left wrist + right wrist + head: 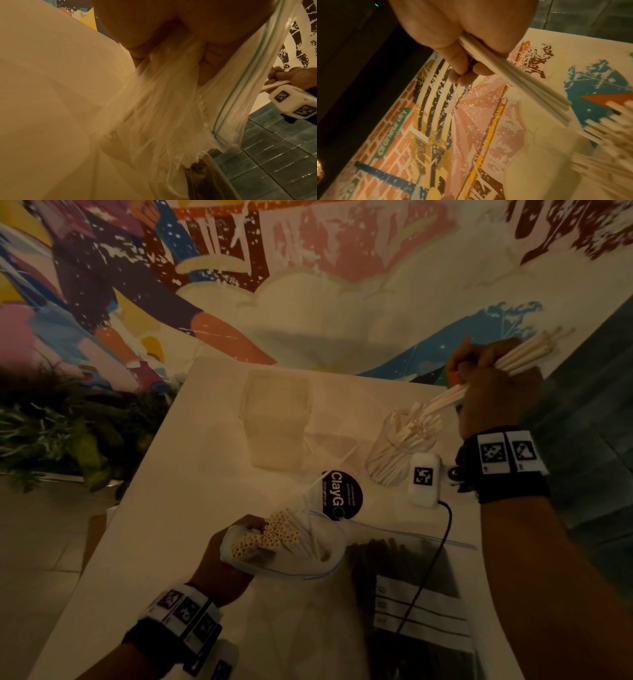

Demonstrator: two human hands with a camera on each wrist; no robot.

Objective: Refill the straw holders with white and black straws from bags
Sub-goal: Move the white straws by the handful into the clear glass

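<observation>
My right hand [493, 378] grips a bundle of white straws [524, 356] slanted above a clear holder [399, 446] that stands full of white straws at the table's right side. The lower straw ends point down at the holder's mouth. In the right wrist view the fingers [465, 75] curl round the bundle [522, 81]. My left hand [229, 556] holds a clear zip bag of white straws [274, 539] near the table's front, its open end facing up. The left wrist view shows the bag's plastic [171, 108] bunched under the palm. A bag of black straws [411, 594] lies flat at the front right.
An empty clear square holder [277, 419] stands mid-table at the back. A round black sticker [342, 494] lies on the white table [171, 508]. A painted mural wall rises behind, green plants sit at the left, and dark floor tiles [589, 422] lie to the right.
</observation>
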